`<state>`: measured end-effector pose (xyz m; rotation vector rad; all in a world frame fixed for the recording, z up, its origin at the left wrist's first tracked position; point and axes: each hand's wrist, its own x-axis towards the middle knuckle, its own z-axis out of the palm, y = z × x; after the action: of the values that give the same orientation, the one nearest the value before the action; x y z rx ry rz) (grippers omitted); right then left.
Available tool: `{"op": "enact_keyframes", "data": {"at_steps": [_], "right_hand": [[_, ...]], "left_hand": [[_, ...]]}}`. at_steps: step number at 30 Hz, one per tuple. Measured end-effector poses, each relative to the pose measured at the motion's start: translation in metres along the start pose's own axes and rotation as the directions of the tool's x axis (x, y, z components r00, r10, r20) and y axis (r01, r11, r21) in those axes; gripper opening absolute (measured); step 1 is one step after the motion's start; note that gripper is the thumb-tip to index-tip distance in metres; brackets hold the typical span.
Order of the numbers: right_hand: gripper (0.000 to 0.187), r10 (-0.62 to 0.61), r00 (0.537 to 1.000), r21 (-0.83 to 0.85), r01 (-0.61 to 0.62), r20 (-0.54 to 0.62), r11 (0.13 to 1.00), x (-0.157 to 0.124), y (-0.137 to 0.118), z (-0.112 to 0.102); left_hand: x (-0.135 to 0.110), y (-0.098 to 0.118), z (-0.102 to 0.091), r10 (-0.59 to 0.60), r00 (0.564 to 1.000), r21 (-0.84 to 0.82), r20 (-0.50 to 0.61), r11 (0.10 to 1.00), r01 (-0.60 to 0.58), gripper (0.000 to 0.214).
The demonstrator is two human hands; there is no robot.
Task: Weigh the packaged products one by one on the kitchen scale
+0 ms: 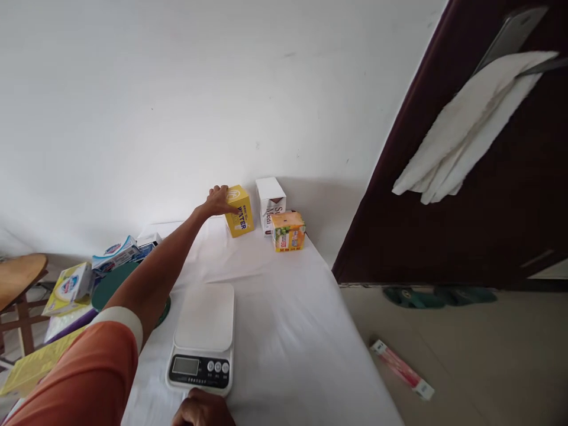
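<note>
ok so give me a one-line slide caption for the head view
The left hand on a yellow box by the wall, right hand at the front edge of a white kitchen scale.

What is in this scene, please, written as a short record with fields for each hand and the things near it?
left hand: arm stretched out, fingers on the yellow box at the far end of the table
right hand: at the near edge of the scale; contact unclear
scale: white, nothing on its platform
right of yellow box: white box, with orange box in front of it
table: covered with white cloth
</note>
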<state>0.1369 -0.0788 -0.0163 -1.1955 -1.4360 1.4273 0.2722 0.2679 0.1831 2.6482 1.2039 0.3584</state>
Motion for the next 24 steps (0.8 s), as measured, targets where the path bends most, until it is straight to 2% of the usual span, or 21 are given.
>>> {"op": "enact_keyframes", "data": {"at_steps": [3,6,10,13,16,18,21,24], "right_hand": [[0.017,-0.022,1.0,0.0,0.022,-0.005,1.0,-0.009,-0.013,-0.007],[0.01,-0.076,0.996,-0.018,0.075,-0.046,0.997,-0.02,-0.025,-0.014],[0.006,-0.119,0.988,-0.032,0.116,-0.094,0.993,-0.032,-0.039,-0.018],[0.007,-0.142,0.98,-0.026,0.139,-0.142,0.99,-0.036,-0.045,-0.018],[0.006,-0.18,0.972,-0.028,0.178,-0.152,0.984,-0.035,-0.045,-0.016],[0.006,-0.202,0.969,-0.032,0.199,-0.142,0.979,-0.034,-0.044,-0.015],[0.008,-0.225,0.965,-0.042,0.221,-0.133,0.974,-0.034,-0.043,-0.014],[0.009,-0.241,0.962,-0.057,0.235,-0.128,0.97,-0.035,-0.044,-0.013]], "left_hand": [[-0.02,-0.008,-0.009,-0.003,1.0,0.002,-0.028,1.0,0.003,0.089],[-0.056,-0.013,-0.033,0.021,0.997,0.012,-0.078,1.0,-0.02,0.087],[-0.127,-0.016,-0.073,0.081,0.991,0.028,-0.111,0.997,-0.078,0.086],[-0.189,-0.015,-0.094,0.166,0.981,0.053,-0.103,0.986,-0.161,0.086],[-0.243,-0.013,-0.098,0.221,0.973,0.058,-0.073,0.974,-0.217,0.086],[-0.268,-0.011,-0.094,0.214,0.976,0.044,-0.038,0.976,-0.212,0.086],[-0.289,-0.009,-0.085,0.185,0.983,0.011,0.001,0.983,-0.185,0.088],[-0.293,-0.008,-0.081,0.174,0.985,-0.015,0.017,0.985,-0.174,0.093]]}}
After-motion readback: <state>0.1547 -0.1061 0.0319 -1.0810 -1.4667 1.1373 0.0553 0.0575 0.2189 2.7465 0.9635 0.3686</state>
